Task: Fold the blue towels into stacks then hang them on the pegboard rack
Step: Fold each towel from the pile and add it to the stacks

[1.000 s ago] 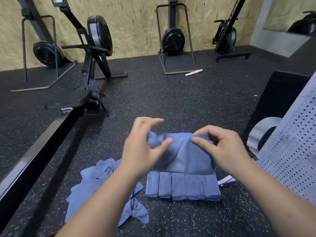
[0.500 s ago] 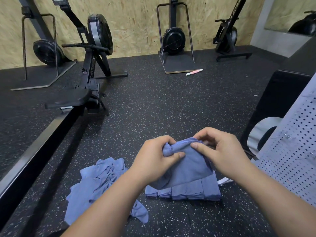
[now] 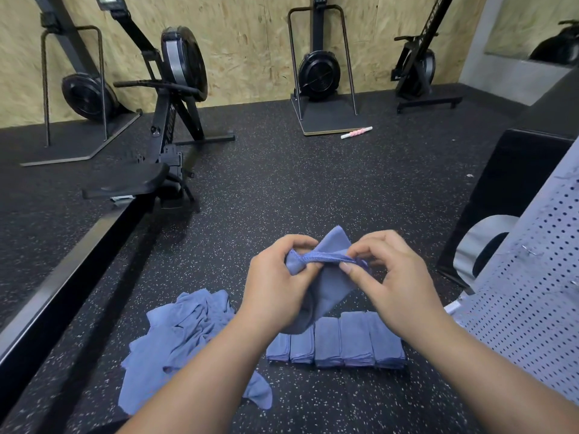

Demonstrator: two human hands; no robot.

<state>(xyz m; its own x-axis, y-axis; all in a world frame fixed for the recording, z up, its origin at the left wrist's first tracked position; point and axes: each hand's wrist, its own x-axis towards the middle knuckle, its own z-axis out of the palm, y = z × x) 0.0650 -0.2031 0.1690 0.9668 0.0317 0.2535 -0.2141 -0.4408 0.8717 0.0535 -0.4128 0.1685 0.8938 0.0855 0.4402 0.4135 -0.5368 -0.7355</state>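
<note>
Bunching along its stitched hem, the blue towel [image 3: 326,286] hangs in the air between both hands, one corner sticking up and the rest drooping over a row of folded towels [image 3: 338,343] set side by side on the speckled black floor [image 3: 282,189]. The left hand [image 3: 275,286] and right hand [image 3: 398,277] each have their fingers curled tight, pinching that hem close together. A loose heap of unfolded towels [image 3: 181,343] lies to the left, and the pegboard rack [image 3: 532,292] stands at the right.
</note>
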